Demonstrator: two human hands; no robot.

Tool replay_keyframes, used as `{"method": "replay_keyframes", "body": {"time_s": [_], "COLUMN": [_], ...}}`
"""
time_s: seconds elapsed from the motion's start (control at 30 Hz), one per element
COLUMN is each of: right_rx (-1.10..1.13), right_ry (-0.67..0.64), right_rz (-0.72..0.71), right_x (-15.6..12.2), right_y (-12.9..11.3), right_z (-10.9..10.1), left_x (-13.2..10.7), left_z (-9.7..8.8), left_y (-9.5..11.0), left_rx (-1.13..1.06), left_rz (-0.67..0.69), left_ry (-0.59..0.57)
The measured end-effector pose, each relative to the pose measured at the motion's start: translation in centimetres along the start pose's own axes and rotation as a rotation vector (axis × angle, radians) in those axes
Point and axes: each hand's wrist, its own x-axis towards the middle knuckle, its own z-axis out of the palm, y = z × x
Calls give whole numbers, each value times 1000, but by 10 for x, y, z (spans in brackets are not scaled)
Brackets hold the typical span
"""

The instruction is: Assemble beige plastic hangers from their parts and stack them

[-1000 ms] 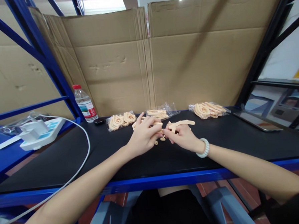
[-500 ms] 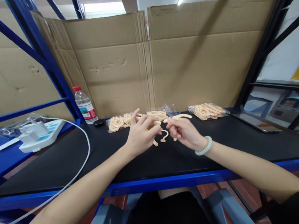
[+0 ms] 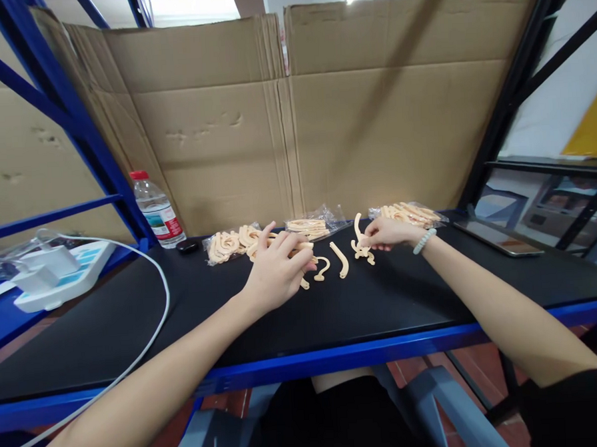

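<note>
Curved piece (image 3: pixel 357 226) sits pinched in right hand (image 3: pixel 386 233).

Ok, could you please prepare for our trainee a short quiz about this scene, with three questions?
1. True or false: the pale wristband is on the left arm.
2. The bottle has a cap that is: A) blue B) red C) white.
3. Complete: between the left hand and the right hand, a curved pale piece lies on the ____ tabletop.

Key: 1. False, it is on the right arm. 2. B. 3. Black.
</note>
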Motion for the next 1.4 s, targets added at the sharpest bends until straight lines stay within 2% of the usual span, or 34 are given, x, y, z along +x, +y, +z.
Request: {"method": "replay_keyframes", "body": {"time_s": [0.27, 0.43, 0.57, 0.63, 0.7, 0.77, 0.87, 0.93, 1.0, 1.13, 1.27, 1.33, 1.4], "right_rx": [237, 107, -10, -22, 43, 186, 331, 394, 445, 494, 613, 678, 699], "right_ry": [-67, -61, 52, 158, 216, 121, -45, -98, -87, 45, 141, 169, 199], "right_rz": [78, 109, 127, 49, -126, -330, -494, -544, -547, -504, -479, -470, -450], "right_x": [2, 5, 7, 3, -5, -16, -32, -37, -38, -37, -35, -34, -33], "right_y": [4, 9, 9, 1, -16, -38, -66, -75, -76, -71, -67, -66, -63], "right_z": [2, 2, 2, 6, 17, 36, 68, 84, 91, 82, 67, 61, 57], "left_x": [0, 0, 0, 0, 1, 2, 4, 4, 4, 3, 4, 5, 7], "left_z": [1, 2, 2, 2, 1, 0, -2, -3, -2, 2, 3, 2, 0], "left_y": [0, 1, 1, 1, 3, 6, 10, 11, 10, 4, -7, -12, -14], "left_rx": [-63, -91, -129, -133, -141, -182, -329, -451, -540, -578, -768, -946, -1115], "left_rz": [-20, -28, -30, -42, -57, -74, -116, -147, -157, -175, -379, -542, -706], "left_ry": [-88, -107, -126, -137, -140, -152, -192, -197, -177, -53, 139, 155, 99]}}
